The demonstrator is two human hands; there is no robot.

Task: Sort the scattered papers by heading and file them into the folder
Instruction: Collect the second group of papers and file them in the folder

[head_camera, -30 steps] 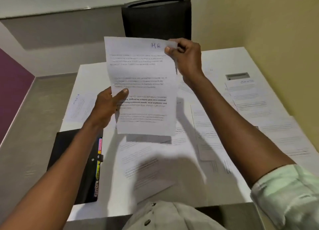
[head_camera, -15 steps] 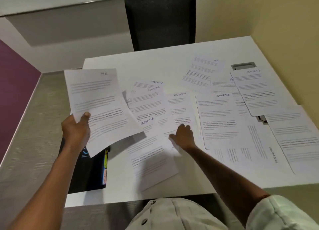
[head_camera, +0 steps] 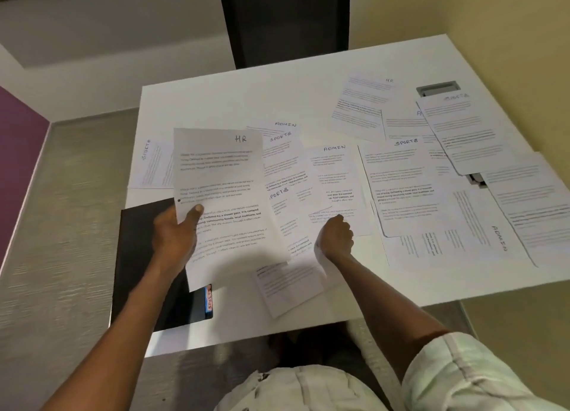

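Head view: my left hand (head_camera: pixel 175 234) pinches the HR sheet (head_camera: pixel 225 200) by its left edge, above the black folder (head_camera: pixel 145 265). My right hand (head_camera: pixel 336 234), fingers curled, grips a sheet among the scattered papers (head_camera: pixel 401 188) on the white table (head_camera: pixel 216 102).

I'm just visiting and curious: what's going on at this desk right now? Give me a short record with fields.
Setting: white table strewn with printed sheets headed HR, ADMIN or SPORTS
Left hand: holds the HR sheet lifted above the table, thumb on its face
Right hand: fingers curled, resting on the overlapping sheets near the ADMIN sheet
Folder: black folder with coloured tabs at the left table edge, partly under the held sheet
Filing: not yet begun
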